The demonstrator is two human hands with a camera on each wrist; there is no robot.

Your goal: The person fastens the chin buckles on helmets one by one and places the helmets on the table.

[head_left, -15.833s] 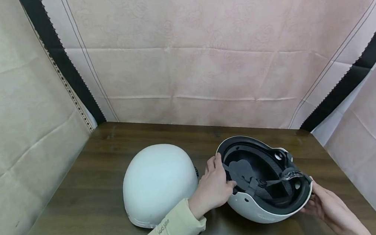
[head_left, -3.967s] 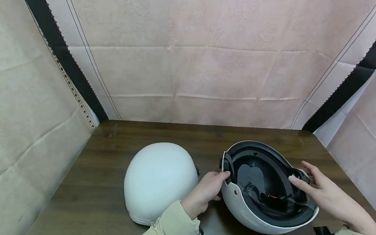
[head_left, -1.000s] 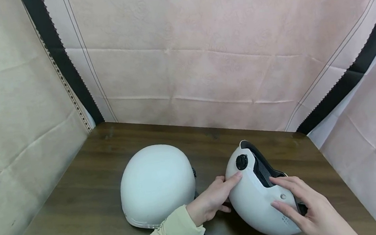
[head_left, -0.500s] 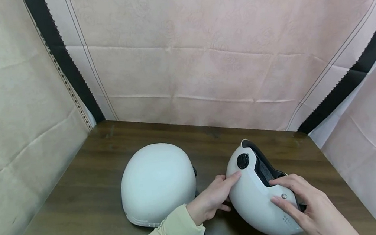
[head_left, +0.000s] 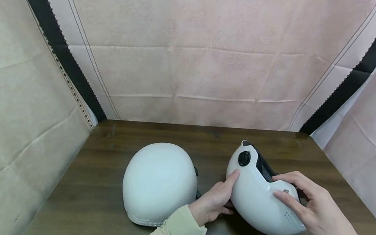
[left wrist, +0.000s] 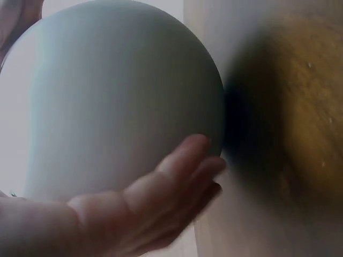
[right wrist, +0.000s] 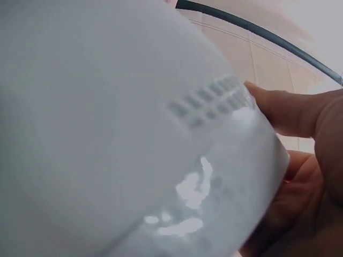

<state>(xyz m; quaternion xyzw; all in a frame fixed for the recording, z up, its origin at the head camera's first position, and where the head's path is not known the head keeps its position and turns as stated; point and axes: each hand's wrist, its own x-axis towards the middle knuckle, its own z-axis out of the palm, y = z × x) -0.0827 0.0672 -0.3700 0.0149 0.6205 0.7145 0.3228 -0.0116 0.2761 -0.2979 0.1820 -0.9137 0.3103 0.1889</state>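
In the head view a white helmet (head_left: 262,200) lies tipped on its side at the right, its black-lined opening turned away to the upper right. A round black knob (head_left: 244,158) sits on its shell. My left hand (head_left: 215,201) steadies its left side, thumb on the shell and the other fingers loosely extended below; the left wrist view shows those fingers (left wrist: 177,166) along the smooth dome. My right hand (head_left: 311,202) grips the rim, thumb outside on the shell and fingers over the edge. Small vent slots (right wrist: 209,101) show close up in the right wrist view.
A second white helmet (head_left: 160,183) stands dome up on the left, close to my left forearm. Both are on a dark brown wooden table (head_left: 90,193). Pale cloth walls (head_left: 183,58) enclose its back and sides.
Earlier the right helmet's dark inside and straps faced up; it has since been turned over to show its outer shell. In the last second it has tilted slightly further under both hands.
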